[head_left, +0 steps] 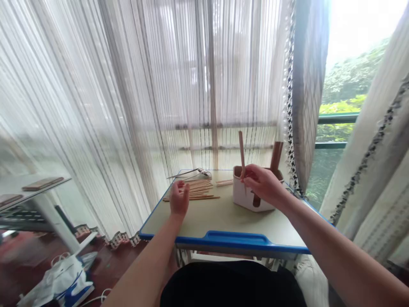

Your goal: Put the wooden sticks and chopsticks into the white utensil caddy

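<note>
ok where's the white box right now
In the head view, the box stands on the right half of the desk, right of the loose sticks and partly hidden by the right hand.

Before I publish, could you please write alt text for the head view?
The right hand holds at least one wooden stick by a white container; the left hand is beside more sticks on a blue-edged desk, before sheer curtains.

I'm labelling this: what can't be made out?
In the head view:
White container, inside floor: hidden by its front wall.
Loose sticks, count: overlapping, partly behind the left hand.
Held stick, gripped part: mostly covered by the right hand.
Leftmost board: cut off by the left edge.
</note>
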A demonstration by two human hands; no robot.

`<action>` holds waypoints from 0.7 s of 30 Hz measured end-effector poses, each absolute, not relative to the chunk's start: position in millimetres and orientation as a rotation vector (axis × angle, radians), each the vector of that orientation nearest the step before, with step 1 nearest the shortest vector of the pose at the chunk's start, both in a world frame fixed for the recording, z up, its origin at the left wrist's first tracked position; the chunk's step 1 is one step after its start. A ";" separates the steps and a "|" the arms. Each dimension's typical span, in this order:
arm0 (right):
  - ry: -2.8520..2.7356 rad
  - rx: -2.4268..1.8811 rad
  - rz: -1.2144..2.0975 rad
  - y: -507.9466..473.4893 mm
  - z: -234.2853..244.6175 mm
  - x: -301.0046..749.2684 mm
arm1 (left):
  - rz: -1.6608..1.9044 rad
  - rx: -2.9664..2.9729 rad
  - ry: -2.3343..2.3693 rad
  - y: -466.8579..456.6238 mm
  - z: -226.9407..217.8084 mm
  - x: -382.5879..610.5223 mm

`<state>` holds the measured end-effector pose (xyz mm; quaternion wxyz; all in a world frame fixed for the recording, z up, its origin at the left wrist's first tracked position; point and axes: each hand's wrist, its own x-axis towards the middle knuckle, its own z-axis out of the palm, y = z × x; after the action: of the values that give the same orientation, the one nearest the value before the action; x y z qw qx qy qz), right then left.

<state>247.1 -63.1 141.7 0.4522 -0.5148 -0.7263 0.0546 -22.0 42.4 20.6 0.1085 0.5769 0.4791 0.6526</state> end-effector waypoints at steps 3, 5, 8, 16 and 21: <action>-1.584 -1.310 0.074 -57.7 160.5 268.6 | 1.726 1.867 1.164 33.2 25.6 21.6; -1.511 -1.300 0.104 -50.4 166.7 280.9 | 1.601 1.863 1.038 32.6 28.0 52.2; -1.452 -1.220 0.137 -38.7 171.8 297.9 | 1.549 1.749 0.940 40.2 30.5 92.4; -1.428 -1.367 -0.225 -12.4 167.6 338.1 | 1.486 1.926 0.854 60.1 7.2 128.5; -1.441 -1.410 -0.283 -10.9 149.9 344.0 | 1.407 1.957 0.867 64.4 -4.6 128.6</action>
<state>344.0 -10.9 149.9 0.5253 -0.5893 -0.6023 -0.1183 128.6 64.4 -4.6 0.2859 0.7320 0.3244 0.5264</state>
